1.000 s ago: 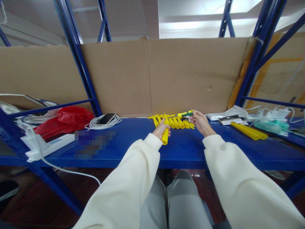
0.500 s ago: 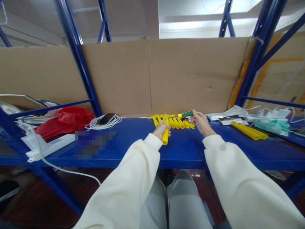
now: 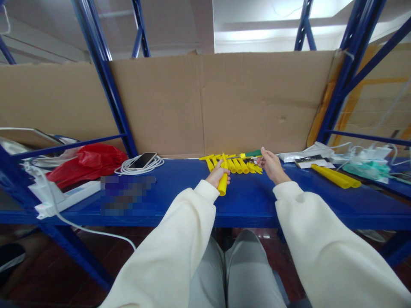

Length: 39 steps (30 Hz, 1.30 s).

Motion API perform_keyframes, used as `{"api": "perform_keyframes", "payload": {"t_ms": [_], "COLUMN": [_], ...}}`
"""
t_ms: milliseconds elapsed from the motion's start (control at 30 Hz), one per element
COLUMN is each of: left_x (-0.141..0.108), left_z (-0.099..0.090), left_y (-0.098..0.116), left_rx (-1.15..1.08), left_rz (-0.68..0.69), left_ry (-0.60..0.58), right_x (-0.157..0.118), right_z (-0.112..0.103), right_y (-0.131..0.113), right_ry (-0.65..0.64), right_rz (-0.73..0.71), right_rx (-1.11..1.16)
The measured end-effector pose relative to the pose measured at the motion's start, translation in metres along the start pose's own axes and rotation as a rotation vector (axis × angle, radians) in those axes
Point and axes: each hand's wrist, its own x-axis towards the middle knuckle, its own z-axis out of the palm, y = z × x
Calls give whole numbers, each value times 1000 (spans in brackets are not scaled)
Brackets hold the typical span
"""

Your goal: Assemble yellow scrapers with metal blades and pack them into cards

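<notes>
1. Left grip (image 3: 219, 174) is clasping a yellow tapered plastic tube (image 3: 222, 189) over the blue metal surface (image 3: 250, 199); holding it steady is probably helping.
2. Right grip (image 3: 269, 164) is holding a slim metal-shafted green-and-yellow screwdriver (image 3: 253, 154), pointing toward the tube's narrow end; aligning both is likely preventing slips.

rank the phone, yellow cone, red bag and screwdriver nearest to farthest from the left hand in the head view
1. Yellow cone: gripped in the left hand.
2. Screwdriver: just to the right, its handle end in the right hand.
3. Phone: off to the left, on coiled white cable.
4. Red bag: farthest left.
</notes>
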Motion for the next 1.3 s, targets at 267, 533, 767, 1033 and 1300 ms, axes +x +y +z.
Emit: {"api": "perform_keyframes", "payload": {"t_ms": [267, 533, 767, 1033, 1300], "left_x": [2, -2, -3, -3, 0], "left_z": [-1, 2, 2, 2, 2], "left_y": [-1, 1, 2, 1, 0], "left_rx": [-2, 1, 1, 8, -10], "left_rz": [10, 3, -1, 5, 20], "left_ry": [2, 13, 16, 17, 21], "right_x": [0, 1, 0, 0, -1], "right_z": [1, 0, 2, 2, 5], "right_y": [-2, 1, -1, -1, -3], "right_ry": [-70, -38, -15, 8, 29], "right_rz": [18, 4, 24, 41, 42], "right_rx": [51, 33, 35, 30, 45]}}
